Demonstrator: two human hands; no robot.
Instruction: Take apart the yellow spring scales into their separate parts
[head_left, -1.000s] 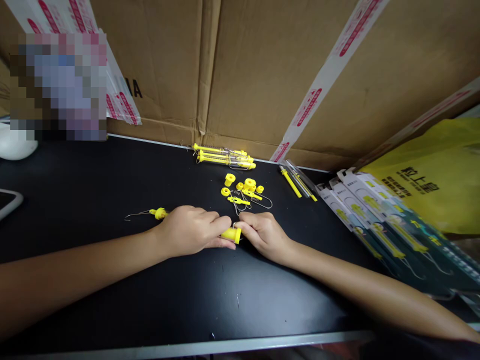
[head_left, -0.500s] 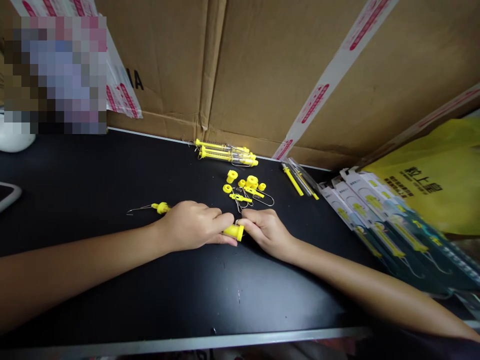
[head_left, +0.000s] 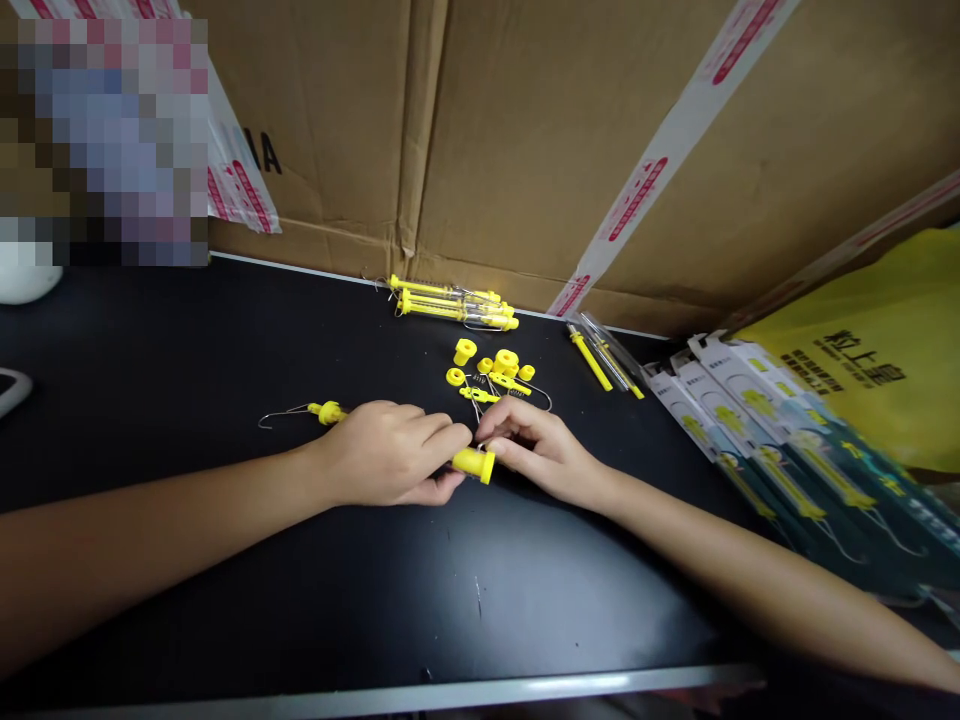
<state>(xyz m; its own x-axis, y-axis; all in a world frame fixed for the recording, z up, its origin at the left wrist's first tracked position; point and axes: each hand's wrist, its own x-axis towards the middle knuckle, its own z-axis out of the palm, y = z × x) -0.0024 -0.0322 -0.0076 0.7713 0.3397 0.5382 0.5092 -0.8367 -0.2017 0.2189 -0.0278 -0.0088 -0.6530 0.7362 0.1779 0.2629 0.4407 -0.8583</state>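
My left hand (head_left: 397, 455) is wrapped around a tube-shaped spring scale (head_left: 474, 463), whose yellow end cap sticks out on the right. From the other side of the fist comes a yellow fitting with a thin wire hook (head_left: 285, 413). The tube's middle is hidden by my fingers. My right hand (head_left: 551, 450) has thumb and fingertips pinched at a small metal wire loop (head_left: 481, 445) beside the end cap. Just behind my right fingers lie loose yellow caps (head_left: 505, 361), slotted yellow pieces (head_left: 480, 395), small springs and wire loops.
Several assembled spring scales (head_left: 450, 305) lie at the back against a cardboard box (head_left: 525, 150). Clear tubes with yellow rods (head_left: 600, 355) rest right of them. Printed packages (head_left: 780, 450) and a yellow bag (head_left: 862, 350) stand at the right. A white object (head_left: 26, 270) sits far left.
My right hand's fingers have loosened from a tight fist into a more extended pinch. The end cap has shifted slightly right, and my left thumb has drawn back a little from it.
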